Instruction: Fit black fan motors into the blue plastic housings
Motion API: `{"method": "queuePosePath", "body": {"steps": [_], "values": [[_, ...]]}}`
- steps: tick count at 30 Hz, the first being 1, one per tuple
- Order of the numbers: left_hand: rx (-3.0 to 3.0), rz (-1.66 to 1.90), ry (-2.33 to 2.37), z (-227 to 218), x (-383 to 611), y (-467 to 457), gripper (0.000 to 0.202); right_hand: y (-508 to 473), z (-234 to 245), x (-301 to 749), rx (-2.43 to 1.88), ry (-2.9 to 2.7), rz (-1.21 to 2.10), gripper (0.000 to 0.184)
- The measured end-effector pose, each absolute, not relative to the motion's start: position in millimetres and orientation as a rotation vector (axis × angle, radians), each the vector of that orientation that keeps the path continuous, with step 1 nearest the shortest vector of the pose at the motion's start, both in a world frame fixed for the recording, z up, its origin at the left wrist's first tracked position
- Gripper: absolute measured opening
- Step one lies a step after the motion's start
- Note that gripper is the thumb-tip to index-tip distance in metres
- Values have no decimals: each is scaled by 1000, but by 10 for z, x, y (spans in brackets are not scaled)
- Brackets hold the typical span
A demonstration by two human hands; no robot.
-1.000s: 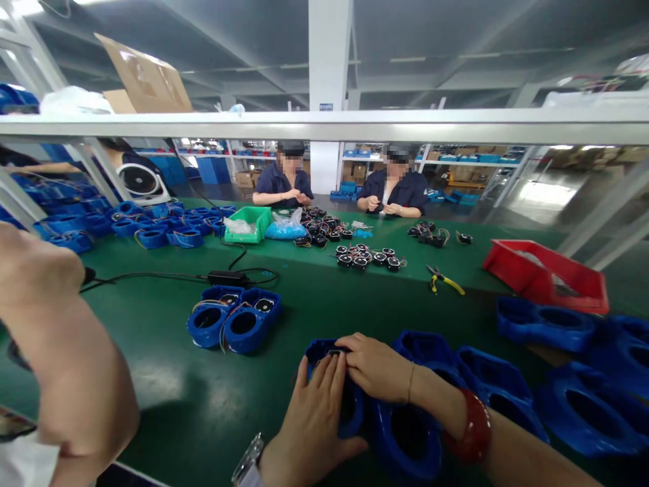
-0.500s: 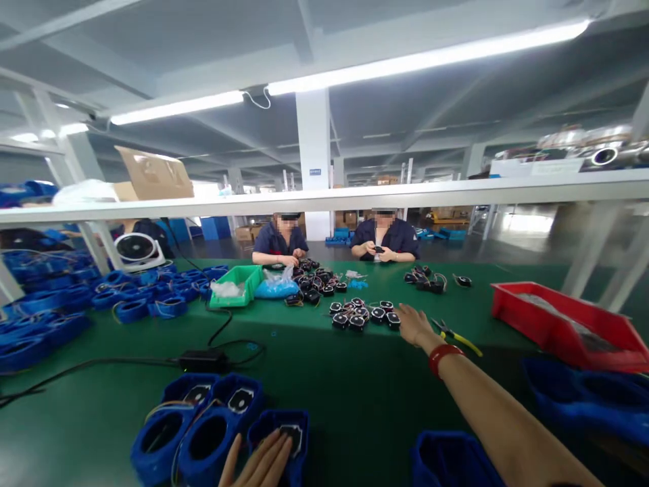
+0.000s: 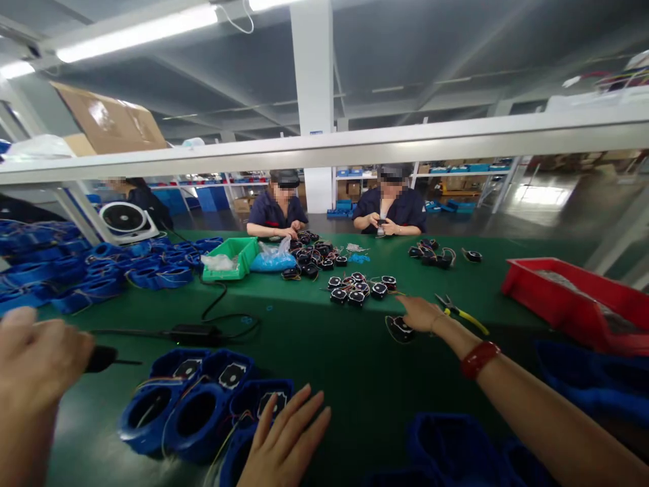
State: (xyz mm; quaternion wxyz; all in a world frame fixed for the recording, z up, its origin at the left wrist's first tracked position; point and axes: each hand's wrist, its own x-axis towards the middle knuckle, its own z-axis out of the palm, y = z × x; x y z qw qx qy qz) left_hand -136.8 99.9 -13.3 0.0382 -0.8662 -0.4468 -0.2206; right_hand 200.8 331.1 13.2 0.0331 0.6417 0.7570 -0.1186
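Green worktop [image 3: 329, 365] fills the lower half of the frame, white shelf beam [image 3: 314, 157] crossing above it; two co-workers in dark clothes, upper centre, sit at the far edge. Left hand [image 3: 289, 439], bottom centre: fingers spread, holding nothing, over the right side of a blue housing [image 3: 243, 406] with a square fan seated inside; can't tell if fingertips touch. Two similar housings [image 3: 190, 446] with fans and wires sit just left of it. Right hand [image 3: 420, 314], right of centre: fingers closed on a black fan [image 3: 403, 328], wires trailing, fingertips partly hidden. Fan cluster [image 3: 355, 291] just left of that hand, yellow-handled pliers [image 3: 464, 316] near it on the right, red bin [image 3: 547, 314] at right edge. Lower left: another person's hand [image 3: 38, 362], blurred, gripping a dark tool [image 3: 101, 360], thin shaft pointing right. Green bin [image 3: 220, 274] and blue bag [image 3: 271, 262] left of centre.
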Motion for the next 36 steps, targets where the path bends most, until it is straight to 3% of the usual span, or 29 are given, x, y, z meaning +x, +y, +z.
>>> {"method": "queuePosePath", "body": {"steps": [6, 12, 15, 18, 24, 27, 32, 36], "values": [[-2950, -635, -1801, 191, -744, 1417, 60, 3072, -9, 1928, 1858, 2351, -511, 37], [-2867, -748, -2001, 99, -230, 1914, 65, 2516, 52, 1602, 1841, 2577, -310, 56], [-2783, -851, -2022, 141, -137, 1929, 49, 2168, 260, 1457, 1788, 2780, -233, 56], [-2816, -937, -1929, 284, -173, 1717, 24, 1850, 479, 1440, 1760, 2929, -227, 45], [-3098, -1236, -1725, 593, -454, 839, 44, 1329, 535, 1654, 1558, 3303, -547, 30], [-3232, -1356, -1566, 578, -580, 327, 37, 1033, 412, 1689, 1431, 3307, -813, 26], [-3320, -777, -1328, 268, -670, -142, 19, 714, 173, 1676, 1292, 3223, -936, 27], [-3263, -576, -1408, 65, -691, -175, 16, 682, 47, 1679, 1299, 3202, -850, 31]]}}
